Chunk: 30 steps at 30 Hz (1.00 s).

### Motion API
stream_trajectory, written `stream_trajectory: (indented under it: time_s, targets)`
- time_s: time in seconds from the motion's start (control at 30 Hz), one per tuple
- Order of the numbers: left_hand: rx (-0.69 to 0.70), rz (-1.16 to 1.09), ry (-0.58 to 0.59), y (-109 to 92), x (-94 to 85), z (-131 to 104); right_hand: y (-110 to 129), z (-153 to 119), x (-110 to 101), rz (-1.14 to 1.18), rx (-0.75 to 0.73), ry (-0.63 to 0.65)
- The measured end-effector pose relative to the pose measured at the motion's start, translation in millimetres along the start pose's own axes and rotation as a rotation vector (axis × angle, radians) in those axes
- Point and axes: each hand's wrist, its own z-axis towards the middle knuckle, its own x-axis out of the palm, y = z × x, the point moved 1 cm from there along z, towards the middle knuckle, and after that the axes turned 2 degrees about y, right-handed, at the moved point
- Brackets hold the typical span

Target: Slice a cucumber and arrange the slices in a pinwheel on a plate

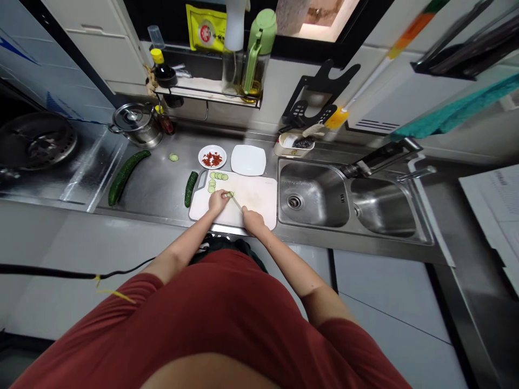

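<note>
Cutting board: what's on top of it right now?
Cucumber slices at its far left, another cucumber piece by the knife in the right hand. Whatever lies beneath the left hand is hidden.

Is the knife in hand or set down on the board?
In hand: the right hand grips the knife, its blade reaching to the cucumber piece held by the left hand.

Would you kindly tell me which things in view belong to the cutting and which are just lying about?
Likely in use: knife, cutting board, cucumber slices, short cucumber.
Apparently not involved: lidded pot, yellow packet, teal cloth.
</note>
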Motion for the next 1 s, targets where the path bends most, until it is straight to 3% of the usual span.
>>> stream_trajectory:
  time_s: [0.43,0.7,1.0]
  targets:
    - [-0.037,-0.029,0.009,5,2.0,3,-8,-11,-6,-0.023,0.037,0.094]
    - [-0.032,-0.016,0.0,6,3.2,3,0,-4,-9,-0.021,0.034,0.064]
    - [-0.049,-0.018,0.006,4,2.3,3,-7,0,-20,-0.087,-0.002,0.058]
